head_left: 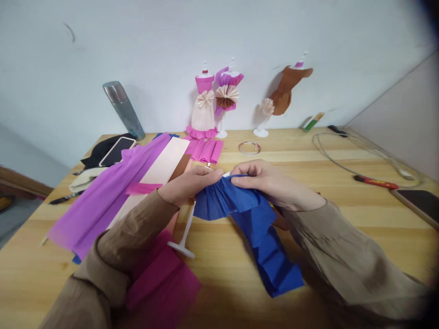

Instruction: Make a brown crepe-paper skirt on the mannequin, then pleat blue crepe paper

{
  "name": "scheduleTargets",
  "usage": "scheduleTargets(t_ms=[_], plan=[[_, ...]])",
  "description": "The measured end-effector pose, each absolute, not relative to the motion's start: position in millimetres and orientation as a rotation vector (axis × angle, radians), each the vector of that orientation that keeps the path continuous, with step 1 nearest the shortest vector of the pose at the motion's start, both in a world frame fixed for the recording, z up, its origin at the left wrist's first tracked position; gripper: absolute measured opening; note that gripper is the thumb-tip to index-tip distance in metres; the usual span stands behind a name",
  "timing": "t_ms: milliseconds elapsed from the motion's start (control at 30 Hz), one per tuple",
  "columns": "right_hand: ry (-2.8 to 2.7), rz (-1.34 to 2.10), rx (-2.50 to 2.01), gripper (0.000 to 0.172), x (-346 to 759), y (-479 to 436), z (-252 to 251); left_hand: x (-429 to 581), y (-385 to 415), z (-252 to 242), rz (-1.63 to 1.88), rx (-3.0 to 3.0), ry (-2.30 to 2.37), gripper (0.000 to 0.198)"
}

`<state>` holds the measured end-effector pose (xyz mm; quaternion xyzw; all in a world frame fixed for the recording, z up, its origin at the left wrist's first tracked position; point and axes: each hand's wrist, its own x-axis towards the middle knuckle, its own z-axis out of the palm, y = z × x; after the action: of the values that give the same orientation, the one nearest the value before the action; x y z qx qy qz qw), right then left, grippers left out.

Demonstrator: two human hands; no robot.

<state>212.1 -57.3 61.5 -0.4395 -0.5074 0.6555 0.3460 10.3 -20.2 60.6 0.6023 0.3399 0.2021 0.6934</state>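
A strip of blue crepe paper [219,198] is gathered into pleats between my two hands, with its loose tail hanging down to the right over the table. My left hand [187,183] pinches the pleated top edge on the left. On the right, my right hand [262,180] pinches the same edge between thumb and fingers. Behind the paper is a small mannequin, tilted, its white stand [185,240] sticking out below my left hand. Pleated pink paper [207,151] lies just beyond the hands. Most of the mannequin's body is hidden.
Several dressed mini mannequins [205,105] stand along the wall. Purple crepe paper [109,192], magenta paper [164,283] and a phone [118,151] lie to the left, near a leaning flask [125,112]. To the right are a cable [360,141], a red-handled tool [375,182] and another phone [420,205].
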Motion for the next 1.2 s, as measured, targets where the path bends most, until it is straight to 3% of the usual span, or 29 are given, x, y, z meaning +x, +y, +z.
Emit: scheduleTargets(t_ms=[367,733,1033,1200], plan=[[-1.275,1.675,-1.104,0.030,209,-58,65,6,-18,73,0.345,1.645,0.785,0.039],[-1.573,1.074,-1.374,0.014,197,-66,75,10,-24,77,0.482,1.864,0.795,0.033],[-1.258,1.409,-1.264,0.021,200,-68,78,3,-19,73,0.414,1.598,0.698,0.047],[-1.294,1.370,-1.257,0.025,200,-68,78,3,-19,74,0.416,1.626,0.718,0.046]])
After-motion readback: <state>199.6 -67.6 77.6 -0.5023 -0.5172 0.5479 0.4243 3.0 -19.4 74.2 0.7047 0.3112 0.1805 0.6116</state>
